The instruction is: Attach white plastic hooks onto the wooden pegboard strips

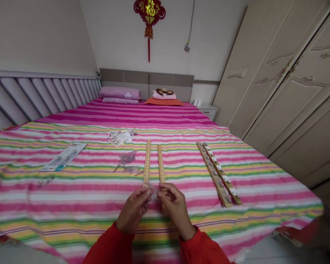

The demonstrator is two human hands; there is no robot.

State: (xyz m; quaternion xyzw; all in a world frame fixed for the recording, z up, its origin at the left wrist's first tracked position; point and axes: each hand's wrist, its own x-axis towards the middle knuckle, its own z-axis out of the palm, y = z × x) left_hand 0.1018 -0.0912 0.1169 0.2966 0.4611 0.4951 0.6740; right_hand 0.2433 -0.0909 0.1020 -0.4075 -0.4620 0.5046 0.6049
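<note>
Fingertips of my left hand (pixel 134 208) and my right hand (pixel 176 206) come close together, pinching a small clear plastic piece (pixel 154 189) between them; its exact kind is too blurred to make out. Two narrow wooden strips with rows of small holes, a left strip (pixel 147 161) and a right strip (pixel 161 163), lie lengthwise just beyond the hands. My right hand covers part of the right strip's near end. Left of the strips sit a pile of clear plastic pieces (pixel 128 157) and another small clear clump (pixel 132 169).
At right lie two more wooden strips, one bearing greyish pieces (pixel 213 172), the other white round pieces (pixel 222 172). A flat blister package (pixel 64 157), thin wire loops (pixel 46 179) and a card pile (pixel 122 138) rest leftward on the striped bedsheet (pixel 93 205). Wardrobe (pixel 286 84) stands right.
</note>
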